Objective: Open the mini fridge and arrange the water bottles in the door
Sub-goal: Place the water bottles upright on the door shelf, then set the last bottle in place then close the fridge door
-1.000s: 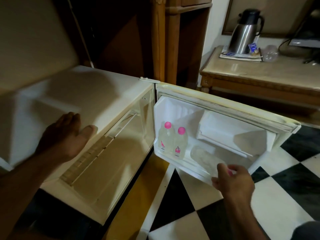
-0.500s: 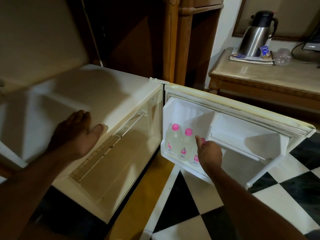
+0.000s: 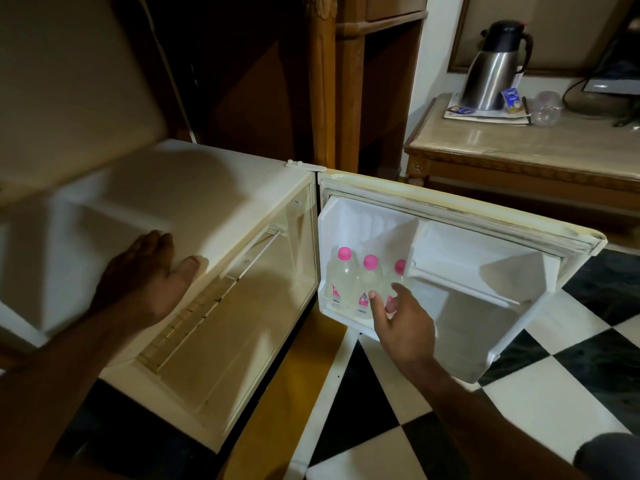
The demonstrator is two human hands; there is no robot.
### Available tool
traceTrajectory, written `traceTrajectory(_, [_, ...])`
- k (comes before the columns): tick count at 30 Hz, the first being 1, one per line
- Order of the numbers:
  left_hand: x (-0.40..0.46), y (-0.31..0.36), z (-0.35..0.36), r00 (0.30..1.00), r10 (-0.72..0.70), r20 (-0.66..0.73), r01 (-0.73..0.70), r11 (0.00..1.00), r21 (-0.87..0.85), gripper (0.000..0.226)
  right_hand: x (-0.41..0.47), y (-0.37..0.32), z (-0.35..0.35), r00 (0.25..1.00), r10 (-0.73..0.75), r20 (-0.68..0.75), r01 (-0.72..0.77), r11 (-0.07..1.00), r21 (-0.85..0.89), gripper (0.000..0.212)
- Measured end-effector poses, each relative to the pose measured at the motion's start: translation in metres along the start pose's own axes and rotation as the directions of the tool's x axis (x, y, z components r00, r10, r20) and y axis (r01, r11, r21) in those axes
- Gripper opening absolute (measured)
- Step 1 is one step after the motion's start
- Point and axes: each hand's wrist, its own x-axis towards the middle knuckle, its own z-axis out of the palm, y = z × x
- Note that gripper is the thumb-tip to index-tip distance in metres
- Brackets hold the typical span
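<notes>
Mini fridge [image 3: 173,209] open, door [image 3: 460,216] swung wide to the right. Left hand [image 3: 145,285] flat on the fridge top, fingers spread at the front edge, above the open cabinet. Right hand [image 3: 401,323] at the door's lower shelf, fingers loosely spread, nothing gripped. Three clear water bottles [image 3: 346,282] with pink caps upright in a row just beyond the right fingertips; contact with the nearest not determinable. Steel thermos jug [image 3: 491,67] on a side table [image 3: 519,147], well beyond the right hand.
</notes>
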Motion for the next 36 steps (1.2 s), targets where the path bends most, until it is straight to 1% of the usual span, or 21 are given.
traceTrajectory(1, [-0.001,0.001,0.000,1.000,0.001,-0.001,-0.001,1.000,-0.004,0.078,0.002,-0.010,-0.007,0.993,-0.107,-0.045,0.107,0.994,-0.003,0.045])
traceTrajectory(3, [-0.001,0.001,-0.001,1.000,0.002,0.006,-0.001,1.000,0.000,0.079,0.021,-0.031,-0.022,0.939,-0.297,-0.174,0.298,0.954,-0.025,0.032])
traceTrajectory(4, [0.000,0.002,-0.002,1.000,0.002,0.009,-0.002,1.000,0.003,0.079,0.037,-0.042,-0.031,0.908,-0.349,-0.231,0.349,0.936,-0.042,0.029])
traceTrajectory(6, [0.000,0.001,-0.001,1.000,-0.002,0.010,0.002,1.000,0.006,0.079,0.077,-0.061,-0.049,0.882,-0.377,-0.283,0.355,0.926,-0.129,0.030])
traceTrajectory(7, [0.000,0.001,0.000,1.000,-0.005,0.011,0.005,1.000,0.008,0.079,0.098,-0.065,-0.055,0.896,-0.357,-0.264,0.305,0.927,-0.220,0.032])
traceTrajectory(8, [0.001,0.001,0.001,1.000,-0.008,0.014,0.008,1.000,0.010,0.080,0.117,-0.066,-0.060,0.934,-0.295,-0.202,0.221,0.920,-0.322,0.036])
traceTrajectory(9, [0.000,0.001,0.001,1.000,-0.009,0.015,0.008,1.000,0.010,0.080,0.130,-0.064,-0.062,0.974,-0.199,-0.107,0.138,0.900,-0.413,0.040])
traceTrajectory(10, [0.000,0.002,0.001,1.000,-0.009,0.017,0.009,1.000,0.007,0.079,0.138,-0.061,-0.062,0.993,-0.115,-0.013,0.094,0.871,-0.482,0.043])
traceTrajectory(11, [0.000,0.002,0.000,1.000,-0.010,0.017,0.010,1.000,0.003,0.079,0.143,-0.057,-0.061,0.996,-0.075,0.055,0.092,0.840,-0.535,0.045])
traceTrajectory(13, [-0.001,0.004,-0.001,1.000,-0.008,0.011,0.008,1.000,-0.001,0.077,0.146,-0.054,-0.063,0.990,-0.090,0.109,0.138,0.790,-0.598,0.047])
traceTrajectory(16, [-0.002,0.006,-0.002,1.000,-0.012,0.007,0.012,1.000,0.013,0.076,0.153,-0.063,-0.077,0.984,-0.084,0.155,0.162,0.784,-0.600,0.049])
traceTrajectory(19, [-0.001,0.004,-0.001,1.000,-0.016,0.011,0.016,1.000,0.022,0.076,0.157,-0.071,-0.087,0.969,-0.075,0.235,0.208,0.757,-0.619,0.049])
traceTrajectory(21, [0.000,0.004,0.000,1.000,-0.020,0.002,0.020,1.000,0.015,0.076,0.157,-0.078,-0.097,0.944,-0.105,0.314,0.278,0.768,-0.577,0.049])
traceTrajectory(24, [0.000,0.004,0.001,1.000,-0.024,0.002,0.024,1.000,0.012,0.076,0.154,-0.096,-0.117,0.853,-0.167,0.494,0.447,0.721,-0.529,0.046])
traceTrajectory(25, [0.000,0.004,0.001,1.000,-0.026,-0.003,0.026,1.000,0.008,0.076,0.151,-0.105,-0.124,0.827,-0.171,0.536,0.482,0.705,-0.520,0.044])
traceTrajectory(26, [-0.001,0.004,0.000,1.000,-0.027,-0.008,0.027,1.000,0.007,0.076,0.146,-0.114,-0.128,0.807,-0.165,0.567,0.493,0.716,-0.494,0.043])
traceTrajectory(29, [-0.002,0.006,-0.001,1.000,-0.026,-0.005,0.026,1.000,-0.012,0.076,0.138,-0.126,-0.125,0.743,-0.116,0.659,0.466,0.796,-0.386,0.041])
traceTrajectory(30, [-0.002,0.005,-0.002,1.000,-0.029,-0.004,0.029,0.999,-0.017,0.077,0.136,-0.129,-0.120,0.733,-0.106,0.672,0.416,0.851,-0.321,0.041])
traceTrajectory(32, [-0.003,0.005,-0.001,0.999,-0.035,-0.008,0.035,0.999,-0.017,0.078,0.129,-0.136,-0.107,0.727,-0.077,0.682,0.253,0.954,-0.162,0.035])
traceTrajectory(34, [-0.002,0.004,0.001,0.999,-0.038,-0.011,0.038,0.999,-0.013,0.078,0.121,-0.144,-0.092,0.708,-0.118,0.696,0.206,0.978,-0.044,0.027])
traceTrajectory(36, [-0.001,0.003,0.002,0.999,-0.033,-0.009,0.033,0.999,-0.011,0.078,0.109,-0.152,-0.075,0.675,-0.208,0.708,0.259,0.965,0.037,0.017])
